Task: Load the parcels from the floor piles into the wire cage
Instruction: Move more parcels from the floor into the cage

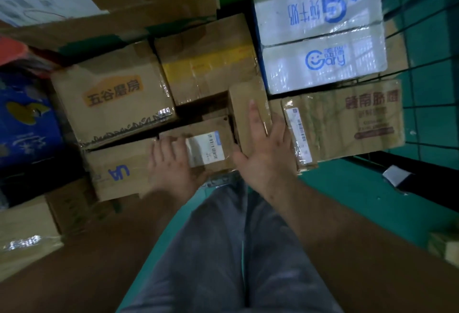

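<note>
A small brown parcel with a white label (201, 138) lies among stacked cartons in the wire cage (422, 69). My left hand (171, 163) rests on its near left side with fingers spread. To its right stands a narrow brown parcel (244, 104); my right hand (265, 146) lies flat against it with straight fingers. Neither hand curls round anything.
Around them sit a carton with orange lettering (111, 99), a yellow-taped box (206, 64), two white Gary boxes (320, 37), a brown carton with red print (347, 121) and a UA box (119, 171). Blue carton (24, 119) at left. Green floor (347, 196) lies right.
</note>
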{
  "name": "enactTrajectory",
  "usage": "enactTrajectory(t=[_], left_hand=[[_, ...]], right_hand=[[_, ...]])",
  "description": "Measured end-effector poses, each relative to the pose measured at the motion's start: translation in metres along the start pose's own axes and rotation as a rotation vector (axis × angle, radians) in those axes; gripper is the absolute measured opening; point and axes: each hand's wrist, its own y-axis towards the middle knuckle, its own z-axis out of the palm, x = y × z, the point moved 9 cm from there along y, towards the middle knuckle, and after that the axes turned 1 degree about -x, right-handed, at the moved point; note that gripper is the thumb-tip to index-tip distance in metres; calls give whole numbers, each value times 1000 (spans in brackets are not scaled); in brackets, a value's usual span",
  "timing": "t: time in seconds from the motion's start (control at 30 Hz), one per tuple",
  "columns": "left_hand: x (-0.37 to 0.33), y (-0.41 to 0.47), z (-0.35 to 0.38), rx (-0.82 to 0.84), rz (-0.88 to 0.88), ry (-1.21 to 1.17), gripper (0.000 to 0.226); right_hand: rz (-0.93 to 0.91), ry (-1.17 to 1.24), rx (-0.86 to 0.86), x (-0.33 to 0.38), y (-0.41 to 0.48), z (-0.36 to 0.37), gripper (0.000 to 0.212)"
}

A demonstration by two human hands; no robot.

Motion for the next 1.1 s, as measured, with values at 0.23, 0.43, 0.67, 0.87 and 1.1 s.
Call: enactTrajectory(t=[0.23, 0.43, 0.67, 0.87, 1.1], left_hand=[[56, -98, 64, 313, -1316, -953, 88], [-15, -50, 72, 506, -1180, -2029, 54], [-18, -32, 77, 284, -1240, -2359, 54], [-16, -32, 77, 282, -1224, -2368, 50], [0, -36, 88, 306, -1238, -1986, 48]], right_hand=[[-19, -32, -104, 9, 1, 11, 93], [-37, -234, -35, -8, 2, 56, 84], [-43, 0, -1, -18, 2, 51, 78], [959, 743, -403, -135, -47, 55, 75], [1046, 1341, 32, -125, -18, 104, 37]])
